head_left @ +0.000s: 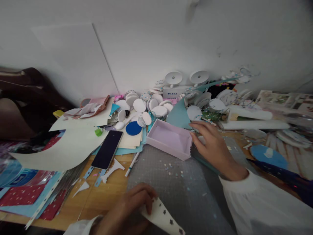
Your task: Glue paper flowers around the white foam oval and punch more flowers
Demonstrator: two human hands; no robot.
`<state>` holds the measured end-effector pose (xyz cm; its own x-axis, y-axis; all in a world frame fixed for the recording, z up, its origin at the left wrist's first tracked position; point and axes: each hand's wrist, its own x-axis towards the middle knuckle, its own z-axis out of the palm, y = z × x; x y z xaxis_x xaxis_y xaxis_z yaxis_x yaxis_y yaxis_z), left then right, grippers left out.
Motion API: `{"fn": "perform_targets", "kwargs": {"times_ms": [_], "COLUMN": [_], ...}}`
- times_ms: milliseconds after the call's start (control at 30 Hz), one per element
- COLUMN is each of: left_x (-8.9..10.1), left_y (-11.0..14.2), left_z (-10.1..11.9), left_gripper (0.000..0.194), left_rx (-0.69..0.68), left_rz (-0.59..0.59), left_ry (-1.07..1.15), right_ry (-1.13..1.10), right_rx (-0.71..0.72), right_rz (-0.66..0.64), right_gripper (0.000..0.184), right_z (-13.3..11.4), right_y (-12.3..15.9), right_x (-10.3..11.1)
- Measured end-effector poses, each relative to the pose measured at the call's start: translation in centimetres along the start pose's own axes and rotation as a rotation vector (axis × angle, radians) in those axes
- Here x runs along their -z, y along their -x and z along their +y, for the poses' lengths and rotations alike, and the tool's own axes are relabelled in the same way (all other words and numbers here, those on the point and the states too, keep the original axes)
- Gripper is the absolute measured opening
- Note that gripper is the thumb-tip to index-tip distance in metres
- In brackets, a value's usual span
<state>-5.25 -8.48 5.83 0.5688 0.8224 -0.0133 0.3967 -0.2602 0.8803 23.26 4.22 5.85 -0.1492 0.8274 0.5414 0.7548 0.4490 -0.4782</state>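
My left hand (132, 209), low in the view, has its fingers closed on a strip of cream paper with dark star shapes (165, 213). The strip slants down toward the bottom edge. Farther up, my right hand (214, 145) touches the right end of a shallow lilac open box (168, 138), thumb and fingertips at its corner. The box sits tilted at the far edge of a grey cutting mat (168, 182). Whether the right fingers grip the box wall or rest against it is hard to see. Small star-shaped bits lie scattered on the mat.
A black phone (107, 149) and a blue disc (133, 128) lie left of the box. Many white round pieces (160, 111) are heaped along the wall. Coloured sheets (24, 195) fill the left side. White rolls (254, 125) and a light-blue disc (269, 156) are at right.
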Motion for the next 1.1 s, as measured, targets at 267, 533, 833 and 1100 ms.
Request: {"fn": "perform_targets", "kwargs": {"times_ms": [267, 533, 833, 1100], "left_x": [-1.8, 0.3, 3.9, 4.5], "left_y": [-1.8, -3.3, -4.2, -9.7], "left_z": [-0.5, -1.2, -5.5, -5.4], "left_gripper": [0.032, 0.008, 0.02, 0.038], "left_rx": [0.086, 0.254, 0.163, 0.011], "left_rz": [-0.048, -0.014, 0.419, 0.522], "left_ry": [-0.088, -0.281, -0.399, -0.432], "right_ry": [-0.333, -0.213, -0.547, -0.772], "right_rx": [-0.037, -0.002, -0.249, -0.325], "right_rz": [-0.454, -0.281, -0.22, -0.142], "right_gripper": [0.016, 0.021, 0.018, 0.007], "right_z": [-5.2, 0.4, -0.9, -1.7], "right_y": [9.8, 5.5, 5.0, 8.1], "right_x": [1.2, -1.2, 1.5, 4.1]}}
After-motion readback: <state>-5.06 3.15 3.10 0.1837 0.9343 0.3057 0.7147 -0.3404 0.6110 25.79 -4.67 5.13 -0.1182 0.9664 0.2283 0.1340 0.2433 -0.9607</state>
